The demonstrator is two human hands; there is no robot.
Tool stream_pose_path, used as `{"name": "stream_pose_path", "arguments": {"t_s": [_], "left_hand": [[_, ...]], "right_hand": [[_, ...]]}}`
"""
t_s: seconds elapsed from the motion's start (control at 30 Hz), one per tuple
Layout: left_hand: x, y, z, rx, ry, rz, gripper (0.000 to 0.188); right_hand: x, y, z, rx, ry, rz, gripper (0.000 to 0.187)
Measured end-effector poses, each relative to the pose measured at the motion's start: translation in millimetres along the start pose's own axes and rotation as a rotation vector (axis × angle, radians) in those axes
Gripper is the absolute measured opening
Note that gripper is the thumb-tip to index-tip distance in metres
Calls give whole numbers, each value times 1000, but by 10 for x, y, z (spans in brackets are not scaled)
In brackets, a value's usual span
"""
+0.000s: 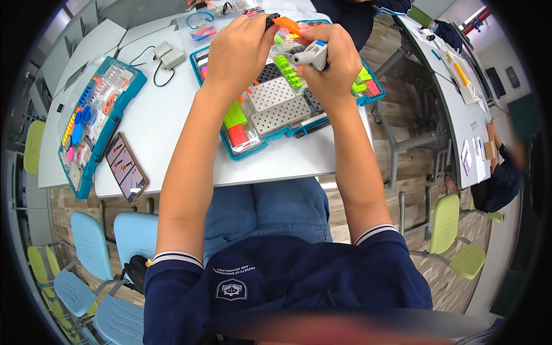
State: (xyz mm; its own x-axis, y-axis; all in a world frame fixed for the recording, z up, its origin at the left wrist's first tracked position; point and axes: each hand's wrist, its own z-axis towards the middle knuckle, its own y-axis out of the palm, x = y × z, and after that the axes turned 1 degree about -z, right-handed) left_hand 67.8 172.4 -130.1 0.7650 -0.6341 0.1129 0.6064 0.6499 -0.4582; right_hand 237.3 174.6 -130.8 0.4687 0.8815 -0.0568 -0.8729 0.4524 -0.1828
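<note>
Orange plastic building piece [287, 24], bright and narrow, is raised over the far part of the table, its left end meeting a small black plastic part [272, 20]. The left hand [240, 49] has its fingers closed on the black part. The right hand [336, 54] pinches the orange piece's right end and also holds a light-grey plastic piece [313, 56] with a blue patch; fingers hide the exact contacts.

Below is a white tabletop [172, 115] with a lit smartphone [126, 167] at near left and pale-grey boxy adapters [168, 55] with dark cable farther off. Light-blue plastic chairs [92, 241] stand at left, a lime-green plastic chair [444, 224] at right, on wood-patterned flooring [402, 201].

Under the hands lies a teal-rimmed parts case [244, 152] containing pale perforated plates [273, 94], lime-green toothed pieces [287, 72] and red blocks [237, 135]. Another teal-edged case [86, 185], far left, holds blue, yellow and white parts.
</note>
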Motion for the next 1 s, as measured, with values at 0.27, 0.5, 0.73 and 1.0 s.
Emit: {"name": "stream_pose_path", "arguments": {"t_s": [0.27, 0.5, 0.73, 1.0], "left_hand": [[7, 10, 10, 11, 12, -44, 16], [18, -15, 3, -13, 3, -38, 17], [74, -1, 17, 30, 43, 27, 16], [68, -91, 34, -106, -130, -63, 15]], "right_hand": [[16, 20, 0, 9, -47, -25, 34], [-2, 16, -1, 9, -16, -29, 32], [13, 9, 7, 9, -59, -66, 35], [54, 74, 20, 54, -13, -5, 38]]}}
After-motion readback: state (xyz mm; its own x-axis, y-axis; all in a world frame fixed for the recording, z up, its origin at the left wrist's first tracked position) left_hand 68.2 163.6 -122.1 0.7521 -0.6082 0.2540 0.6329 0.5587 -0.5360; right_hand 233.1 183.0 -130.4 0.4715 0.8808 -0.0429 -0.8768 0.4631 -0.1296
